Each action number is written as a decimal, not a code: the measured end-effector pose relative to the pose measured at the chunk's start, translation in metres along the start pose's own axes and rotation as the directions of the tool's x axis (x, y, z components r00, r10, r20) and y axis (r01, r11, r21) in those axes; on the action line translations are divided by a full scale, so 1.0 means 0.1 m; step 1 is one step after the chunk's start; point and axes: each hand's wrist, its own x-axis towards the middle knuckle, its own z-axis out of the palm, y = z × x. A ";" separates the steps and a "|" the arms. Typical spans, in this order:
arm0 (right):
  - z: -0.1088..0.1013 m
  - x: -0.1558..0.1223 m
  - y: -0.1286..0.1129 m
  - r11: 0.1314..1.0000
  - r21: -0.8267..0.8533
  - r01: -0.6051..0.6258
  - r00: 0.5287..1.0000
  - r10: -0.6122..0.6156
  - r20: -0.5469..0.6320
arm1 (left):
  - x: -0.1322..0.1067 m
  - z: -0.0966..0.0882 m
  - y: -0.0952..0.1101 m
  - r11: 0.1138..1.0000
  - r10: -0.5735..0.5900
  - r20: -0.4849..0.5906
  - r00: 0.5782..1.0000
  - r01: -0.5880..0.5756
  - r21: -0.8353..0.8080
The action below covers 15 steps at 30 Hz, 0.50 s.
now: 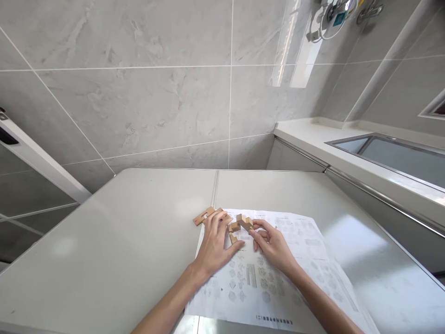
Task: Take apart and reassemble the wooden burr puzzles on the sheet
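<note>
My right hand (271,240) pinches a small notched wooden block (245,221) between thumb and fingers, tilted just above the paper sheet. My left hand (216,241) is spread, fingers stretched forward and thumb pointing right. Between its thumb and fingers are more notched wooden blocks, one at the front (233,238) and another behind it (235,227). Flat slotted wooden pieces (203,216) lie at the left fingertips, partly covered by them. Whether the left fingers press on any piece is hard to make out.
Beneath the hands lies a large printed sheet (295,236) with small diagrams, spread on a pale glossy table (121,250) with a seam. Behind it rises a grey tiled wall (139,111). A counter with a sink (392,153) stands at right, a white-framed door (45,157) at left.
</note>
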 end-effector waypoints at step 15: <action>0.00 -0.01 -0.09 0.987 0.151 -0.055 0.967 0.016 0.253 | 0.05 -0.05 0.04 0.995 0.044 -0.089 0.995 -0.052 -0.087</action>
